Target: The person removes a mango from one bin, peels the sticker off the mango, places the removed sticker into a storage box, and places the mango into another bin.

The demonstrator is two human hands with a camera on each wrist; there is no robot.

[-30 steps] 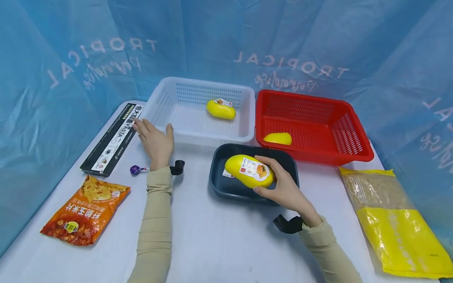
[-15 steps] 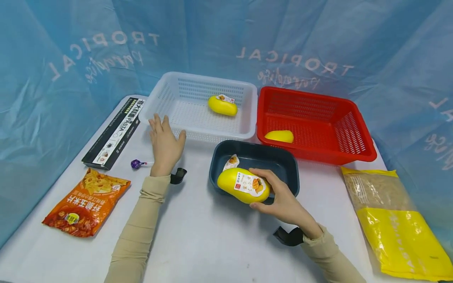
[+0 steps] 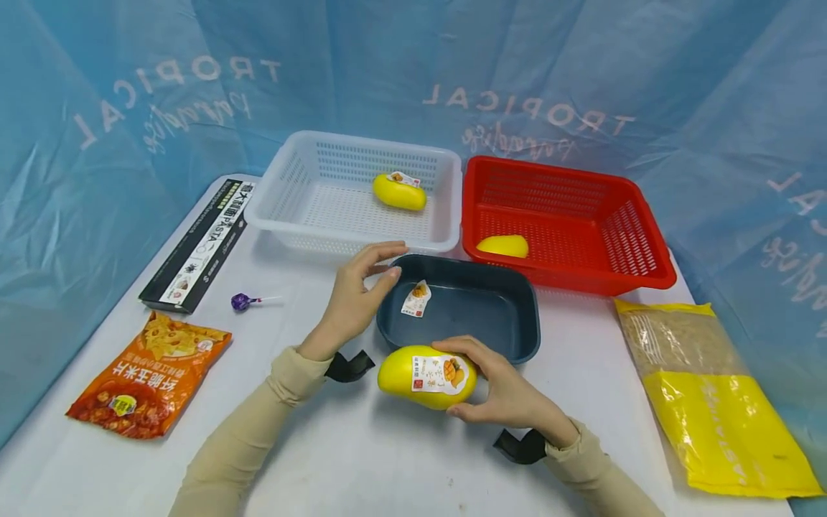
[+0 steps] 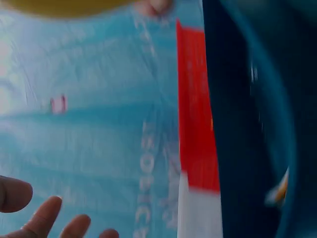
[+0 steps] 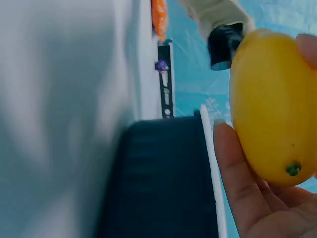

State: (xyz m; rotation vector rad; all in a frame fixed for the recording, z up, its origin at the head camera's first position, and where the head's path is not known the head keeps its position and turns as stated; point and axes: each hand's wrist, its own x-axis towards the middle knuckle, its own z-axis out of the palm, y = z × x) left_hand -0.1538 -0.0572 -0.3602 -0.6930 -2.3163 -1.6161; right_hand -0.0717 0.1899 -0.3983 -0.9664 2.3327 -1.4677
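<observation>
Two hands work around the dark tray (image 3: 517, 337), one of them carrying a mango.

Left of the tray lie an orange snack bag (image 3: 145, 373), a black pasta box (image 3: 200, 244) and a purple lollipop (image 3: 242, 301), all well apart from it. The left hand (image 3: 355, 294) hangs at the tray's near-left corner, fingers loosely curled and holding nothing; a nudge there could shove the tray. The right hand (image 3: 510, 391) grasps the yellow mango (image 3: 426, 373) just in front of the tray's near rim, thumb under, fingers over; its smooth skin could slip and roll. A loose sticker (image 3: 416, 298) lies inside. Behind stand a white basket (image 3: 291, 179) and a red basket (image 3: 639, 230), each with a mango. A yellow bag (image 3: 717, 409) lies right.
</observation>
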